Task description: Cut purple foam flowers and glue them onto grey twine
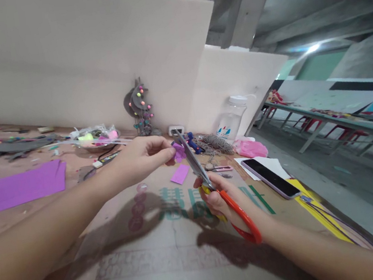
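Between the thumb and fingers of my left hand (147, 157) is a small piece of purple paper (179, 153). My right hand (221, 200) grips a pair of scissors (195, 162) with red and yellow handles. Its blades point up and away, right beside the purple piece; whether they touch it I cannot tell. Below the blades a purple paper rectangle (179, 174) lies on the printed cardboard (138, 264). Larger purple sheets (24, 183) rest at the left.
A bowl (98, 144) of bagged bright bits stands behind my left hand. Grey cutouts with coloured beads (141, 107) lean on the white board. Right of centre are a grey yarn bundle (217, 144), a clear bottle (232, 116), a pink bundle (251, 148) and a phone (270, 178).
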Demonstrator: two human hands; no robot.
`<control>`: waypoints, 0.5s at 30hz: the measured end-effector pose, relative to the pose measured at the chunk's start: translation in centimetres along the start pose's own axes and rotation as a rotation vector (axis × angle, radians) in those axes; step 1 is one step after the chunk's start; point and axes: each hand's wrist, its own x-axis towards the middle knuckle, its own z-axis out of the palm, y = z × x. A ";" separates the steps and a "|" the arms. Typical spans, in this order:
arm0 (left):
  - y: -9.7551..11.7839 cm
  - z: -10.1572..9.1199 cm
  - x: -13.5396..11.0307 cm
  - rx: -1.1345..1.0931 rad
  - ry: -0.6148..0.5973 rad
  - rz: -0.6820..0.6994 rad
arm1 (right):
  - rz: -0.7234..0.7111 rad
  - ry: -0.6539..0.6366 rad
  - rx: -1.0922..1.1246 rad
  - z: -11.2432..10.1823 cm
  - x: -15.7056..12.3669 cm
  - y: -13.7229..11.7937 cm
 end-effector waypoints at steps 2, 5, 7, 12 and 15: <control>0.0 0.0 0.0 0.000 0.006 0.000 | -0.004 -0.002 0.006 0.0 0.1 0.1; 0.1 -0.1 0.0 0.030 0.012 -0.001 | -0.011 -0.009 0.020 0.0 0.1 0.3; 0.1 -0.2 0.0 0.050 0.019 0.002 | -0.029 0.001 0.048 -0.1 0.2 0.6; -0.1 -0.1 0.1 0.092 -0.020 0.031 | -0.050 0.028 0.110 -0.2 0.5 1.3; -0.2 0.3 0.1 0.119 -0.055 0.044 | -0.052 0.076 0.040 -0.3 0.6 1.3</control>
